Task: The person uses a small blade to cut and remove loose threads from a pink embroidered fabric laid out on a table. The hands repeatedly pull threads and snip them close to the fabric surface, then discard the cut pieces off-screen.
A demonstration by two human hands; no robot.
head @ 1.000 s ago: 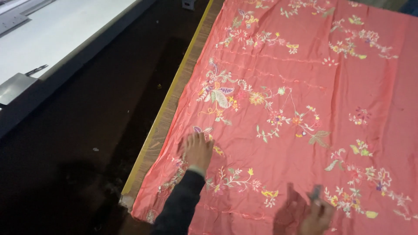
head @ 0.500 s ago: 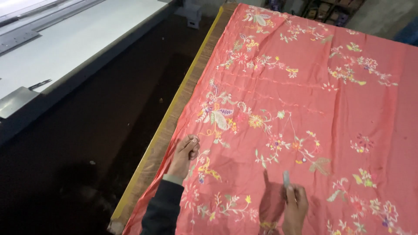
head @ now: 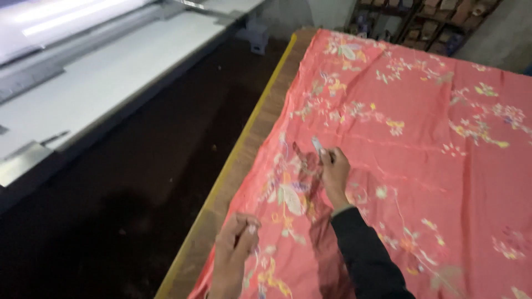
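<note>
A coral-red fabric (head: 432, 166) embroidered with pale flowers and leaves lies spread over a table. My right hand (head: 335, 173), in a dark sleeve, rests on the cloth and pinches a small pale tool (head: 317, 145) that points up and away from me. It casts a shadow to its left. My left hand (head: 235, 250) is at the cloth's near left edge, fingers curled onto the fabric where it meets the table border.
The table's wooden border with a yellow strip (head: 238, 160) runs along the cloth's left side. Left of it is a dark floor gap (head: 138, 182), then a long white machine bed (head: 94, 83). Dark shelving (head: 426, 27) stands behind the table.
My right hand has travelled up and left across the cloth with the tool. My left hand went from lying flat to curled at the fabric edge. The view has swung left.
</note>
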